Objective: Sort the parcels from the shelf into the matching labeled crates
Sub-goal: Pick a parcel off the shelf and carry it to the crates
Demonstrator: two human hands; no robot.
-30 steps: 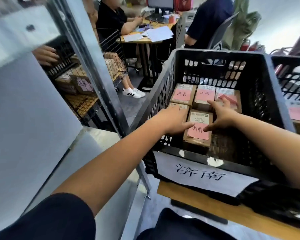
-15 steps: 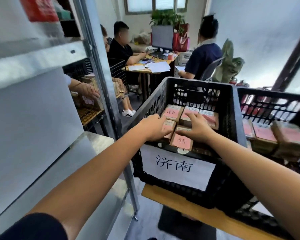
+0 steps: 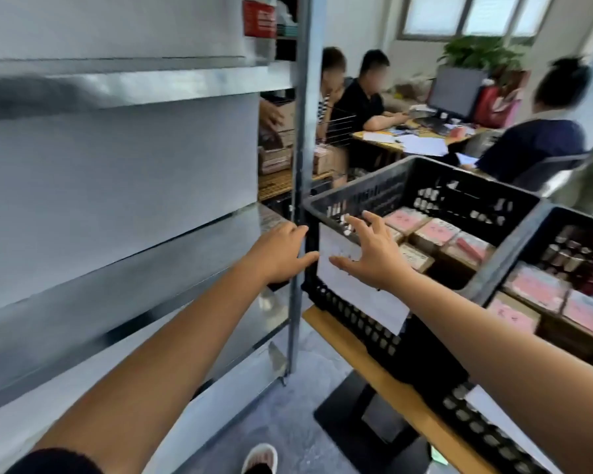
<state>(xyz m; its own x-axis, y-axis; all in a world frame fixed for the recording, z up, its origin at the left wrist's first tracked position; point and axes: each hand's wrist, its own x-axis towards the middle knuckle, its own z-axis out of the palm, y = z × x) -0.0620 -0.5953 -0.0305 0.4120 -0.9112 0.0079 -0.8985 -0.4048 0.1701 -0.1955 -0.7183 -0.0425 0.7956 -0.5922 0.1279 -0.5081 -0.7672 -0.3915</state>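
Beside the grey metal shelf, the left hand and right hand hovered empty, fingers uncurled, before the white paper label of the black slatted plastic crate. Brown cardboard parcels with pink labels lay inside that crate.

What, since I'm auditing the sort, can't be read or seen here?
Head view:
- Crate label: writing motion-blurred, partly covered by the right hand.
- Parcel labels: blurred, unreadable.
- Second crate: cut by the right edge.
- Left hand: fingertips blurred at the shelf post; contact unclear.
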